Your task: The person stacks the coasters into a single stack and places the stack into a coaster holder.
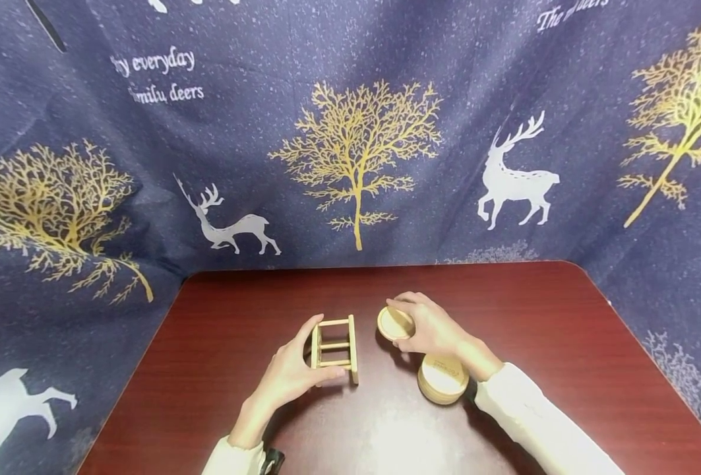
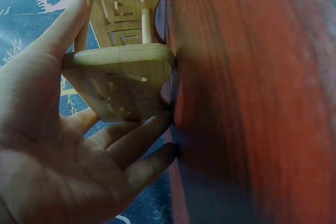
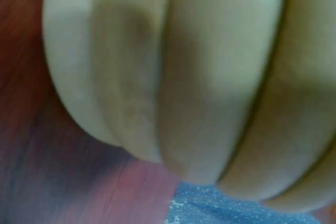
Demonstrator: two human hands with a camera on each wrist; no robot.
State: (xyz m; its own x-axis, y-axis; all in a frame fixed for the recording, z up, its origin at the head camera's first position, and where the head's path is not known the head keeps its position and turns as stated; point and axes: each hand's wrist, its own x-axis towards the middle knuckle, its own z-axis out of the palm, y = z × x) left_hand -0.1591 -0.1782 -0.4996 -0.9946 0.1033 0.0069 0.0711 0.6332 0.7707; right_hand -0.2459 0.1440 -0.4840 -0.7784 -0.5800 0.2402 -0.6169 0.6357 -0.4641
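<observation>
A small wooden coaster rack (image 1: pixel 353 349), with carved end panels joined by round rods, stands on the table. My left hand (image 1: pixel 293 369) grips it from the left, thumb on the near side and fingers around the far side. In the left wrist view, the left hand (image 2: pixel 79 145) lies along the carved panel (image 2: pixel 121 82). To the right of the rack, my right hand (image 1: pixel 436 326) pinches a round wooden coaster (image 1: pixel 394 324) with a raised rim by its edge. Under the right wrist sits a stack of round coasters (image 1: pixel 442 381); its stacked edges (image 3: pixel 210 77) fill the right wrist view.
The reddish-brown table (image 1: pixel 219 343) reaches back to a dark blue cloth (image 1: pixel 243 152) printed with deer and trees, which also hangs on both sides. Bright glare lies on the table's near middle. A black band (image 1: pixel 273 460) shows at the left cuff.
</observation>
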